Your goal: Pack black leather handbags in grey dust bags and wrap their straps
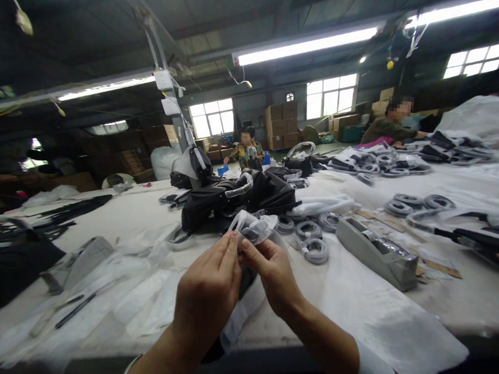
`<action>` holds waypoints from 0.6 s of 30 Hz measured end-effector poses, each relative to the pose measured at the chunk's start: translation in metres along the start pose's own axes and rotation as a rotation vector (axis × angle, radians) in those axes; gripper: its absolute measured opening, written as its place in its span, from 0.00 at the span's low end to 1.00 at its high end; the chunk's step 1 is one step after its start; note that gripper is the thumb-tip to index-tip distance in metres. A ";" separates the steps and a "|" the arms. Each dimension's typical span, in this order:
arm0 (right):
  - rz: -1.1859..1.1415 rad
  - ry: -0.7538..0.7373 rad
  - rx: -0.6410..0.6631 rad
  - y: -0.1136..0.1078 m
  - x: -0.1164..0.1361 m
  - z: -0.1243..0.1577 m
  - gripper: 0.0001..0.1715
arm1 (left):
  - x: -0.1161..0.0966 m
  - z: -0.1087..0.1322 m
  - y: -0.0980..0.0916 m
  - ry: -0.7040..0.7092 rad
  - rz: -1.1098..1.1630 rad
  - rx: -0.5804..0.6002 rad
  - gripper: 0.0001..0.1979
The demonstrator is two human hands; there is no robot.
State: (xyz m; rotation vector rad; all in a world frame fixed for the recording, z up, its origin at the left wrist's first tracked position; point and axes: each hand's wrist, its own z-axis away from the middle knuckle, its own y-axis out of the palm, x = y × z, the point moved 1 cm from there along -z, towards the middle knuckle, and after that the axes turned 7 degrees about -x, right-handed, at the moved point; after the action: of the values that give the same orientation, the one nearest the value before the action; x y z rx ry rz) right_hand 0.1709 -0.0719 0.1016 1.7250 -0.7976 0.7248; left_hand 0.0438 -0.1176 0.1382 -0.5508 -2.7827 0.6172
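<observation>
My left hand point(207, 290) and my right hand point(271, 272) meet above the near edge of the white work table point(353, 299). Both pinch a crumpled clear plastic bag point(252, 226) with a dark coiled item inside it. The fingers of each hand are pressed together on the bag's lower edge. Part of the bag hangs down between my wrists. Just beyond my hands lies a pile of black bags point(240, 200) with grey straps.
Several coiled grey straps point(310, 235) lie right of my hands, next to a grey tape dispenser point(376, 252). Black straps and plastic sheets point(108, 279) cover the table's left. More coils lie far right. Two people sit at the far end, near stacked cardboard boxes point(282, 123).
</observation>
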 end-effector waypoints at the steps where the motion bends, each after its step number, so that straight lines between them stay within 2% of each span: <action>1: 0.026 0.002 0.008 -0.002 0.003 0.000 0.20 | 0.005 -0.003 -0.002 -0.098 0.128 0.035 0.17; 4: 0.116 -0.021 0.047 -0.005 0.010 -0.003 0.19 | 0.022 -0.013 -0.005 -0.432 0.489 0.166 0.16; 6: 0.187 -0.053 0.050 -0.006 0.012 -0.006 0.19 | 0.030 -0.018 -0.003 -0.562 0.611 0.249 0.18; 9: 0.242 -0.083 0.035 -0.008 0.011 -0.011 0.20 | 0.038 -0.022 0.003 -0.593 0.577 0.311 0.22; 14: 0.199 -0.106 0.018 -0.009 0.010 -0.015 0.17 | 0.045 -0.026 0.014 -0.526 0.396 0.364 0.25; 16: 0.168 -0.129 0.027 -0.009 0.011 -0.015 0.16 | 0.043 -0.026 0.018 -0.560 0.461 0.364 0.26; 18: 0.162 -0.151 0.053 -0.012 0.011 -0.015 0.16 | 0.038 -0.024 0.020 -0.665 0.565 0.362 0.27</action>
State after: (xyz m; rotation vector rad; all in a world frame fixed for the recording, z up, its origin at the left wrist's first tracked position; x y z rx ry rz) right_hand 0.1856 -0.0571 0.1076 1.7927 -1.0395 0.7356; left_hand 0.0229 -0.0764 0.1557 -1.2465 -2.9392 1.6461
